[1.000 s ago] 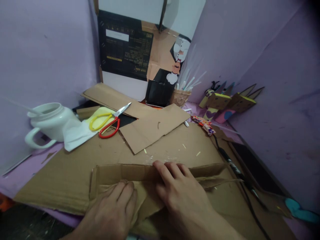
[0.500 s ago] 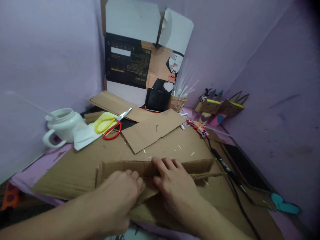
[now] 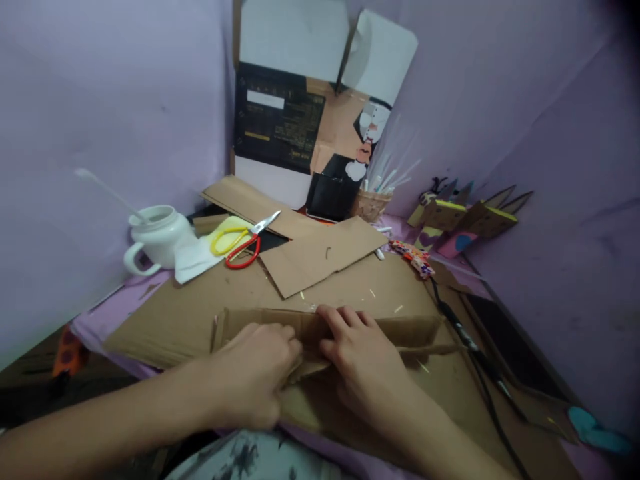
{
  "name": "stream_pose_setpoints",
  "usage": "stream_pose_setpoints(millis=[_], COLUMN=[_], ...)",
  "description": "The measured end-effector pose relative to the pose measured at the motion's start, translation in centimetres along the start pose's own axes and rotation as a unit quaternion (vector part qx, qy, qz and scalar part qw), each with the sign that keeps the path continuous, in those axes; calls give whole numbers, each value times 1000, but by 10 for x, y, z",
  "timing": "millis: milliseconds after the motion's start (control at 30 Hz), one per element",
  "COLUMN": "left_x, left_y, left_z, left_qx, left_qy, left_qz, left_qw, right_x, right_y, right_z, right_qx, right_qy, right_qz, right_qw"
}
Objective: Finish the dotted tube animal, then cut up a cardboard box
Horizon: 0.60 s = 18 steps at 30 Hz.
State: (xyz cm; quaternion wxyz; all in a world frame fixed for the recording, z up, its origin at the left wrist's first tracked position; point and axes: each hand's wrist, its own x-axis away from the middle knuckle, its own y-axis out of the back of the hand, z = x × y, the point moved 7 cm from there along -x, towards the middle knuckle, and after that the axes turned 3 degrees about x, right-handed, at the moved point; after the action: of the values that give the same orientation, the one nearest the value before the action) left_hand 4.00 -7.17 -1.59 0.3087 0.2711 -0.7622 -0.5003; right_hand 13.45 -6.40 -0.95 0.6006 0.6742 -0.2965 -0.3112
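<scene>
A long, low folded cardboard piece [image 3: 415, 330] with upright walls lies across the near part of the work surface. My left hand [image 3: 263, 367] is closed on its near side, fingers curled over the edge, with the fingertips partly hidden. My right hand [image 3: 363, 353] grips the same piece just to the right, its fingertips over the far wall and its thumb inside. Beyond my hands lies a flat cardboard rectangle [image 3: 320, 257]. To its left, scissors [image 3: 245, 240] with one yellow and one red handle rest with their blades closed.
A white mug [image 3: 160, 237] with a stick in it stands at the left. A printed box [image 3: 280, 127] leans at the back beside a cup of white sticks [image 3: 373, 203]. Cardboard figures [image 3: 445, 220], a black cable [image 3: 480, 363] and a dark flat panel [image 3: 515, 343] lie to the right.
The whole view has shifted, so everything sits further right in the picture. Both hands keep the same hold on the folded cardboard.
</scene>
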Motion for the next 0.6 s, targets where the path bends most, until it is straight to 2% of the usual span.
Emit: stream_pose_setpoints(millis=[100, 200, 300, 467, 533, 600], left_x=[27, 45, 41, 20, 18, 23], left_y=[-7, -17, -21, -5, -1, 1], left_z=[14, 24, 32, 44, 43, 39], left_qx=[-3, -34, -2, 55, 41, 16], left_qy=[56, 72, 59, 50, 44, 49], left_qz=[-57, -101, -70, 3, 12, -6], left_qw=[997, 992, 996, 997, 998, 999], right_x=[2, 2, 1, -1, -1, 0], right_y=[-3, -7, -8, -4, -4, -4], right_z=[2, 2, 1, -1, 0, 0], right_qx=[8, 12, 10, 5, 0, -5], right_qy=[-5, -7, -9, -12, -15, -17], right_qz=[-8, -12, -12, 5, 12, 17], right_qw=[1000, 1000, 1000, 1000, 1000, 1000])
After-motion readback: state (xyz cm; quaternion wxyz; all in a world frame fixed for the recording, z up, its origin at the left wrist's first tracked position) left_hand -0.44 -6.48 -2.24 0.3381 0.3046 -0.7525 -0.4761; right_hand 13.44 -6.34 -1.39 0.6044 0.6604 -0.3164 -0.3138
